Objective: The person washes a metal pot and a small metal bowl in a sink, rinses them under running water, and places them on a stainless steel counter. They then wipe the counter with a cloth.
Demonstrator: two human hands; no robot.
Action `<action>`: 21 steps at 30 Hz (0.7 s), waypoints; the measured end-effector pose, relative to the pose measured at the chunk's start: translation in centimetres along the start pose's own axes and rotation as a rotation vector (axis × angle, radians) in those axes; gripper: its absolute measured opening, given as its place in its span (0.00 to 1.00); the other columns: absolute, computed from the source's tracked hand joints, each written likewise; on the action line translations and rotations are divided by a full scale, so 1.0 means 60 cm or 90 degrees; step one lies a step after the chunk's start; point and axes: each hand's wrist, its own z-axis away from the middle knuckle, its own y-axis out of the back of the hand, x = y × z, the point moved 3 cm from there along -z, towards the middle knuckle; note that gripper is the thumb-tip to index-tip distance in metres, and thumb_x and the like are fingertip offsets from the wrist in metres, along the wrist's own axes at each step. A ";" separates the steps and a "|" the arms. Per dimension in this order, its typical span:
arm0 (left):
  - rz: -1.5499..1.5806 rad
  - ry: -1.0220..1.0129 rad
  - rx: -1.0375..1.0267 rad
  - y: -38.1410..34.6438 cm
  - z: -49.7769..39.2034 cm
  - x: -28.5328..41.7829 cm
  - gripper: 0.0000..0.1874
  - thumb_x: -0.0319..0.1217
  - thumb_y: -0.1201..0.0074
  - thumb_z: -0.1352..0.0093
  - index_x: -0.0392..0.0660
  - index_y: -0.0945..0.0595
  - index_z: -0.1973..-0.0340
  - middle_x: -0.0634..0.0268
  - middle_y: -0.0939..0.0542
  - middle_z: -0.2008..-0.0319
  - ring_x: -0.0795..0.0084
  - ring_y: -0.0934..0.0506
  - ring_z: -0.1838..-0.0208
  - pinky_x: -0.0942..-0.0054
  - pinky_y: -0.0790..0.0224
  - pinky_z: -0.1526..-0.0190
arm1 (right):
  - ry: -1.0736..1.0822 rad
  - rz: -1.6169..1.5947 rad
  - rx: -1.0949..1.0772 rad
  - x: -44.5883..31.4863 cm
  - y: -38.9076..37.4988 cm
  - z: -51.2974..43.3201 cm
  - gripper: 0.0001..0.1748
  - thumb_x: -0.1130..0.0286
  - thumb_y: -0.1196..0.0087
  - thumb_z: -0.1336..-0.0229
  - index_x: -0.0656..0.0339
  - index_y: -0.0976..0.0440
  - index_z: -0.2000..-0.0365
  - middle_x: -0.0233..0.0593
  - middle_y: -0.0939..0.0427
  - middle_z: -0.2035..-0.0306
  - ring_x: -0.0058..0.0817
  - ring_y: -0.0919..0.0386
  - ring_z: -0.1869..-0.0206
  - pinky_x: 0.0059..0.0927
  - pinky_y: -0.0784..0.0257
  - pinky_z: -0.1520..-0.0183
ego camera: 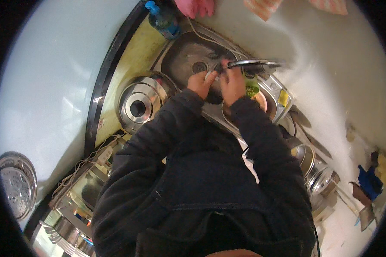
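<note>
Both hands are over the dark metal sink basin. My left hand is curled with the thumb up, around a small pale object that is too blurred to name. Close beside it, my right hand is bent under the metal faucet, its fingertips partly hidden. Whether those fingers grip anything is unclear. The drain lies just beyond my left hand. To the right of my right hand, a green packet and a pinkish round dish sit in the second basin.
A lidded steel pot stands left of the sink. Behind are a blue pump bottle and pink rubber gloves. A yellow sponge rests on the right rim. Steel cookware is stacked on the right.
</note>
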 end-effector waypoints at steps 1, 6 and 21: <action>0.000 -0.007 -0.008 0.002 0.001 -0.003 0.24 0.46 0.45 0.26 0.35 0.19 0.70 0.68 0.28 0.81 0.80 0.33 0.73 0.70 0.37 0.71 | 0.177 0.052 0.007 -0.009 -0.002 0.000 0.21 0.73 0.48 0.38 0.64 0.29 0.45 0.57 0.21 0.52 0.53 0.23 0.49 0.42 0.29 0.44; -0.094 0.024 -0.046 0.017 0.014 0.007 0.24 0.48 0.45 0.26 0.35 0.17 0.68 0.66 0.27 0.81 0.79 0.33 0.74 0.69 0.37 0.70 | -0.235 -0.149 -0.029 0.025 -0.018 0.006 0.20 0.76 0.47 0.41 0.63 0.27 0.48 0.52 0.25 0.44 0.52 0.29 0.39 0.44 0.37 0.35; 0.243 -0.008 -0.037 0.075 -0.052 -0.080 0.29 0.44 0.47 0.25 0.39 0.31 0.36 0.56 0.20 0.48 0.63 0.22 0.51 0.64 0.30 0.49 | -0.699 -0.748 -0.045 0.232 -0.054 0.043 0.28 0.58 0.53 0.30 0.57 0.36 0.34 0.45 0.30 0.36 0.41 0.27 0.38 0.43 0.31 0.38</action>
